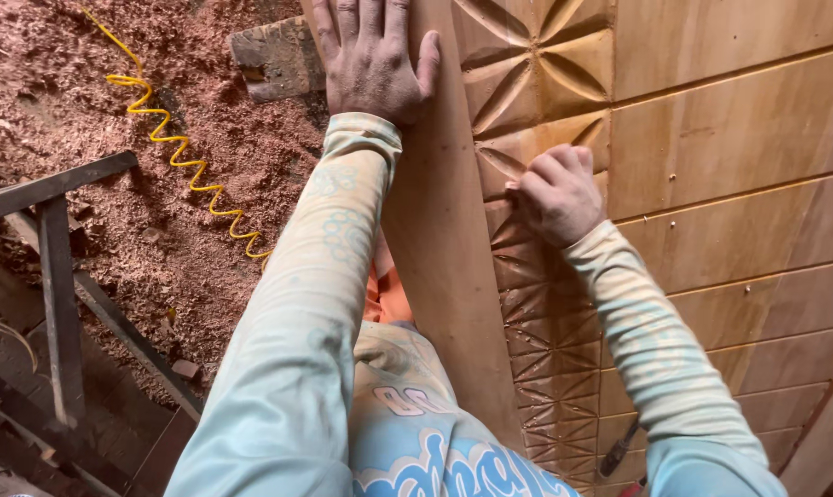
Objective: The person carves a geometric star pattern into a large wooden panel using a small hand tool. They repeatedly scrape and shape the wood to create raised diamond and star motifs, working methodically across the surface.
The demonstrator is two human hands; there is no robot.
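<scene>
A large wooden door panel (729, 138) lies under me, with a strip of carved leaf and diamond patterns (536, 83) running down it and horizontal grooved boards to the right. My left hand (372, 57) lies flat, fingers spread, on the plain wooden stile (439, 239) at the panel's left edge. My right hand (556, 193) is curled into a fist and presses on the carved strip; whatever its fingers grip is hidden. Both arms wear pale blue patterned sleeves.
Reddish sawdust (85, 175) covers the floor at the left, with a coiled yellow hose (173, 147) lying across it. A dark wooden block (274, 60) sits by my left hand. A dark wooden frame (57, 304) stands at the lower left.
</scene>
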